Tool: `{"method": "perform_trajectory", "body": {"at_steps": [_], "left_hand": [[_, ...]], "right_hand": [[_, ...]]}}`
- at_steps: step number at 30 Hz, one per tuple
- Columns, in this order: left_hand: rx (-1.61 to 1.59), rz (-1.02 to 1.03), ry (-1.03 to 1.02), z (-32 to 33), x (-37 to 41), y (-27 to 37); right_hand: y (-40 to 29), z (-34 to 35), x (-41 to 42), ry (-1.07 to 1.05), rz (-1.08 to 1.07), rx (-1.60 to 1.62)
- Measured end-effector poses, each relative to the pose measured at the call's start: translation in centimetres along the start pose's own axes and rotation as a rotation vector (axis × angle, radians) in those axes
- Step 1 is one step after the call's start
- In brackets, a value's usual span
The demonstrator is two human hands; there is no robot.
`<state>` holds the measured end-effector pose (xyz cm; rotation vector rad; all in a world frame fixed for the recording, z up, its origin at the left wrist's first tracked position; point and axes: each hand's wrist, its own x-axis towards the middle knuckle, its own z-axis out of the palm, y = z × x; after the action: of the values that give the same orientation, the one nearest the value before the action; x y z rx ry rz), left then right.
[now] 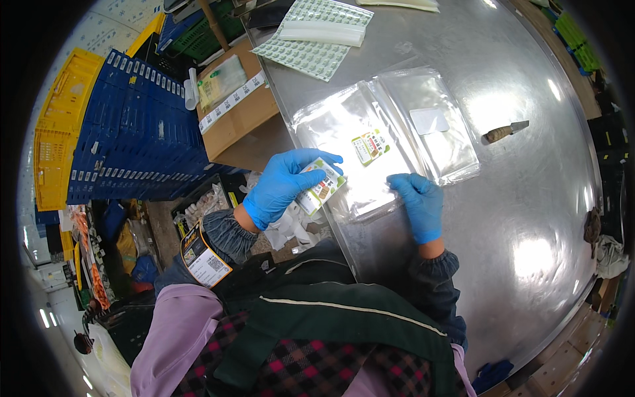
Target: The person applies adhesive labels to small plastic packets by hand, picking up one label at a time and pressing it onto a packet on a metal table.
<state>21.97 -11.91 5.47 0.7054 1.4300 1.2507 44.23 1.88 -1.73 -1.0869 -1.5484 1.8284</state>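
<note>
Blue gloves cover both hands. My left hand (292, 186) holds printed labels (322, 187) between thumb and fingers, over the table's left edge. My right hand (419, 203) rests at the lower right edge of a stack of clear plastic bags (332, 119), fingertips together; whether it pinches anything cannot be told. A green and white printed label (371, 147) lies on that stack, above and left of my right hand. A second stack of clear bags (454, 154) adjoins it on the right, with a blank whitish label (429, 121) on top.
A small knife with a wrapped handle (498, 134) lies right of the bags on the metal table (506, 223). Label sheets (317, 59) lie at the far edge. A cardboard box (238, 134) and stacked blue crates (134, 129) stand left.
</note>
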Motion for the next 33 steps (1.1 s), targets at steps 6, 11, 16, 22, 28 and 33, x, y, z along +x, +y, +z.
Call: {"method": "perform_trajectory", "body": {"at_steps": [6, 11, 16, 22, 28, 33], "left_hand": [[0.144, 0.007, 0.036, 0.4, 0.6, -0.6], [0.277, 0.026, 0.107, 0.8, 2.1, -2.5], [0.496, 0.062, 0.22, 0.8, 4.5, -4.2], [0.561, 0.064, 0.279, 3.4, 10.4, -5.0], [0.872, -0.071, 0.228, 2.4, 11.9, -4.9], [0.529, -0.307, -0.04, 0.0, 5.8, -3.3]], "right_hand": [[1.2, -0.6, 0.5, -0.005, -0.053, 0.137], [-0.3, -4.0, 0.8, 0.322, -0.076, 0.414], [-2.5, -5.0, -0.3, 0.998, -0.448, 0.197], [-1.0, 0.5, -0.9, 0.335, -0.52, -0.329], [2.2, 4.3, 1.6, -0.004, -0.645, -1.162], [1.9, 3.8, 1.3, -0.018, -0.681, -1.217]]}}
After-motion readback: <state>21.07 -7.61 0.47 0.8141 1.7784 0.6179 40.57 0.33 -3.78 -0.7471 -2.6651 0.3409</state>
